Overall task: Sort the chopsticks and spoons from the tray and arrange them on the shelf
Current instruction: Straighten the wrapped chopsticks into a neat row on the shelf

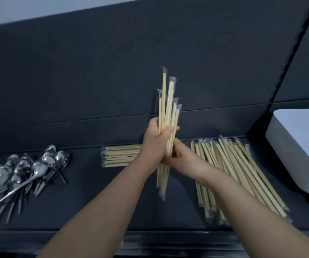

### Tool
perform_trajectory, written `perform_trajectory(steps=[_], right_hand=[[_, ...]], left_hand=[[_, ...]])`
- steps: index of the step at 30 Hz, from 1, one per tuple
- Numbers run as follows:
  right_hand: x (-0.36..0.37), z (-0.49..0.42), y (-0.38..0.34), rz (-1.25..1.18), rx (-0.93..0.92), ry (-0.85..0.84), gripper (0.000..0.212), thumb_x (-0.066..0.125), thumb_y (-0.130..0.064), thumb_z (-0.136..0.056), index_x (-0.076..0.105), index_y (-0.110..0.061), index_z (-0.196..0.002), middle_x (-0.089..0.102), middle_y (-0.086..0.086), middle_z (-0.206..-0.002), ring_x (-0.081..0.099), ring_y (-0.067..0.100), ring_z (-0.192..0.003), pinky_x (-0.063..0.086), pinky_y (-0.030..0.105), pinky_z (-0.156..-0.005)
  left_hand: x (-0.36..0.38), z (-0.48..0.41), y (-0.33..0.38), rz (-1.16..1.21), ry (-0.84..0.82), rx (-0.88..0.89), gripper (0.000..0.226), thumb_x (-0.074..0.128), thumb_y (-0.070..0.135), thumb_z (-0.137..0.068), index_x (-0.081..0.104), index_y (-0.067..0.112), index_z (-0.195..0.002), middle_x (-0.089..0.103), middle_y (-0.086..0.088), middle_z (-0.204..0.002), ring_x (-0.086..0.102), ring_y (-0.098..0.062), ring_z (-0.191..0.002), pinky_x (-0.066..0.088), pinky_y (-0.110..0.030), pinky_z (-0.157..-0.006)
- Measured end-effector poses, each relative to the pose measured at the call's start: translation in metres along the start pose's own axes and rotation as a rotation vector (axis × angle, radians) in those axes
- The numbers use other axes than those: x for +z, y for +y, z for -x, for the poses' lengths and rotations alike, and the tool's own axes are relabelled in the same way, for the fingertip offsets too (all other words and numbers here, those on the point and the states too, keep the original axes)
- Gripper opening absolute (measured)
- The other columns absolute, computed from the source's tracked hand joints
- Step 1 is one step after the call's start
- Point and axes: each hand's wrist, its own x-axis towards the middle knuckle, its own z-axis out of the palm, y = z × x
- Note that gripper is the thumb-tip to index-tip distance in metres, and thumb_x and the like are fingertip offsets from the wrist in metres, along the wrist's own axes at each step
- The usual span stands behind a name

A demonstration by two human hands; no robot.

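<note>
We grip a bundle of wrapped chopsticks [166,112] upright above the dark shelf [86,198]: our left hand [154,144] clasps its middle, and our right hand [184,159] closes round it just below. Far left of the bundle lies a heap of metal spoons [29,170]; just left of it, a neat stack of chopsticks [120,155]; right of it, a loose fanned pile [233,174], then a white tub [298,146] whose inside we cannot see. We judge the sorting largely done; squaring up this bundle and the loose pile remains
</note>
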Motion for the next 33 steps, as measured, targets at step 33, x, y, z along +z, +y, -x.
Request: perform_trajectory(steps=[33], right_hand=[[0.083, -0.047, 0.041, 0.938, 0.348, 0.07, 0.035, 0.048, -0.009, -0.091, 0.039, -0.021, -0.123, 0.056, 0.003, -0.113, 0.052, 0.027, -0.106, 0.037, 0.036, -0.084]], left_hand=[[-0.15, -0.005, -0.069, 0.672, 0.269, -0.41, 0.019, 0.074, 0.008, -0.083, 0.06, 0.007, -0.097, 0.065, -0.005, -0.084, 0.067, -0.015, -0.076, 0.056, -0.034, -0.081]])
